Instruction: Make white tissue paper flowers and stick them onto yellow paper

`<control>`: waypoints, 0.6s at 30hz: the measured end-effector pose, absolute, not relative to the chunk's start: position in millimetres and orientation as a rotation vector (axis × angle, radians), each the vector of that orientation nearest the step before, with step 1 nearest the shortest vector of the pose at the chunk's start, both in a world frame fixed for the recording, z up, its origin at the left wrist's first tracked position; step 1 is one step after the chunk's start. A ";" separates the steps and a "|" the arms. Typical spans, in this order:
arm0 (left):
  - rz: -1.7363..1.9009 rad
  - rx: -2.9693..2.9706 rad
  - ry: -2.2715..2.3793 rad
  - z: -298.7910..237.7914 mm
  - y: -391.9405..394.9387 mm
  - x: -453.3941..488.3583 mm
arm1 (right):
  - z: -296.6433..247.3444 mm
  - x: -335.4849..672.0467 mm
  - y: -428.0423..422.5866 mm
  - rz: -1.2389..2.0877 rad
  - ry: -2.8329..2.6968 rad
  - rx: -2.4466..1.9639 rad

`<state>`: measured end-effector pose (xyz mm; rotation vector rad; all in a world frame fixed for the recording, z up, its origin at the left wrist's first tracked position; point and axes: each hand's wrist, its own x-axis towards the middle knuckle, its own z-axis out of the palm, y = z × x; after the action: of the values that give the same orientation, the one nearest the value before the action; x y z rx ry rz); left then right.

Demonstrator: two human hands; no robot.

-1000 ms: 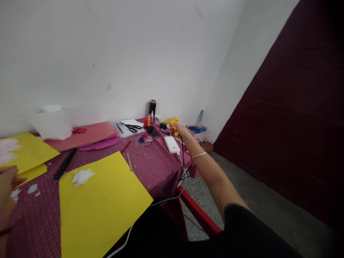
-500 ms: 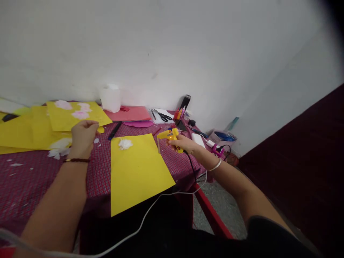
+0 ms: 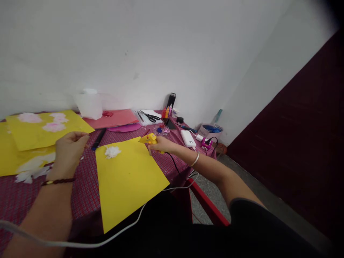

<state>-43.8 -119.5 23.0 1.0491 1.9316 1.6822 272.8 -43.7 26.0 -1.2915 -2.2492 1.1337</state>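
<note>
2 hands flank a crumpled white tuft (image 3: 112, 152), which lies on a yellow sheet (image 3: 129, 186) near its far left corner. The right hand (image 3: 162, 144) is closed round a yellow glue gun (image 3: 148, 139), holding it over or beside the sheet's far right edge. The gun's barrel runs roughly sideways, nozzle to the left, so the tuft lies left of the tip and slightly nearer the body. The left hand (image 3: 69, 143) hangs left of the sheet with its fingers bent close together; I cannot tell whether they pinch anything, nor which of the 2 hands is nearer the tuft. The sheet's long axis runs from the wall side toward the body.

Of the containers, a pale pail (image 3: 201, 132) beyond the right end of the surface (image 3: 86, 193) has blue material (image 3: 211, 128) in it. 3 small bottles (image 3: 167, 113) stand by a black flask (image 3: 171, 101).
</note>
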 end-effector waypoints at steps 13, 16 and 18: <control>1.637 1.192 1.943 9.7 -109.9 -52.0 | 45.8 268.8 -39.3 1.302 -2.150 -1.362; 1.646 1.202 1.933 9.6 -109.2 -52.4 | 45.0 261.2 -38.7 1.284 -2.215 -1.328; 1.645 1.209 1.935 10.1 -109.1 -52.3 | 42.9 256.0 -39.1 1.238 -2.259 -1.305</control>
<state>-52.3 -109.1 10.1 1.2088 1.9347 1.6451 256.0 -39.1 42.9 -1.3047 -2.2587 1.2380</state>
